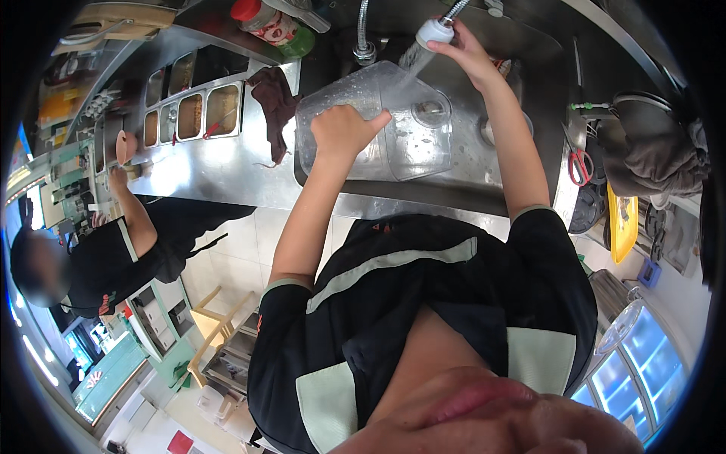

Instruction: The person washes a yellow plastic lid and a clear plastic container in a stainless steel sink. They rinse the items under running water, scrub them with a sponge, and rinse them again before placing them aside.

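A clear plastic container [420, 155] is tilted in the metal sink, its wet inside facing up. My left hand [339, 135] is closed on its left part, the fingers curled and the thumb stuck out to the right. My right hand [470, 59] grips a white spray head [436, 33] at the far side of the sink. Water runs from the spray head down into the container. The tips of my left fingers are hidden behind the hand.
A dark cloth [272, 102] lies on the counter left of the sink, near metal food pans [190, 113]. A red-lidded jar [276, 30] stands behind. Red-handled scissors [581, 166] hang at the right. Another person [113, 250] works at the far left.
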A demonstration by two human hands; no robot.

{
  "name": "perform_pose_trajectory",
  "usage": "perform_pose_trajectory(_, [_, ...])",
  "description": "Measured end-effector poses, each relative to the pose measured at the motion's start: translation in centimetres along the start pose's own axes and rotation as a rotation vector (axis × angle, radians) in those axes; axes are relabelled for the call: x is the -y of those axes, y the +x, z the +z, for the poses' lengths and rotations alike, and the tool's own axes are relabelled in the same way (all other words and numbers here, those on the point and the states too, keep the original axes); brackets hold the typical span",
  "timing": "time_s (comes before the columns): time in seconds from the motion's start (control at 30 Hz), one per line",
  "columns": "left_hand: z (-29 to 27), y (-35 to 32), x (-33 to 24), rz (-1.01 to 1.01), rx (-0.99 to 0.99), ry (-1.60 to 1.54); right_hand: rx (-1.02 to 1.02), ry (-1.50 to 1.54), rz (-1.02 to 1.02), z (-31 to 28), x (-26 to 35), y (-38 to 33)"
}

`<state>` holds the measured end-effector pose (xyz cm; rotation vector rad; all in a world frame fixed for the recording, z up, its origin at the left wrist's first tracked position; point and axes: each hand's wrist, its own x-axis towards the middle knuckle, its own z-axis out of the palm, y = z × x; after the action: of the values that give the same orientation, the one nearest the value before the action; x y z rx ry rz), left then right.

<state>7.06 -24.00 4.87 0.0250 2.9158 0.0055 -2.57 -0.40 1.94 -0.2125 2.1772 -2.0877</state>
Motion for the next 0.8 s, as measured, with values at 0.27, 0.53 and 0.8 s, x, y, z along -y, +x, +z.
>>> perform_pose_trajectory(0.27, [0.2,-0.5,-0.6,-0.036,0.014,-0.011,-0.029,0.607,0.117,0.5,-4.0,-5.4])
perform_pose_trajectory(0.53, [0.1,-1.0,0.0,-0.031,0.02,-0.031,-0.229,1.149,0.609,5.5,-11.8,-1.2])
perform_pose_trajectory(0.8, [1.1,-1.1,1.1,-0.023,-0.064,-0.006,-0.116,1.305,0.536,4.8,-10.1,-3.4])
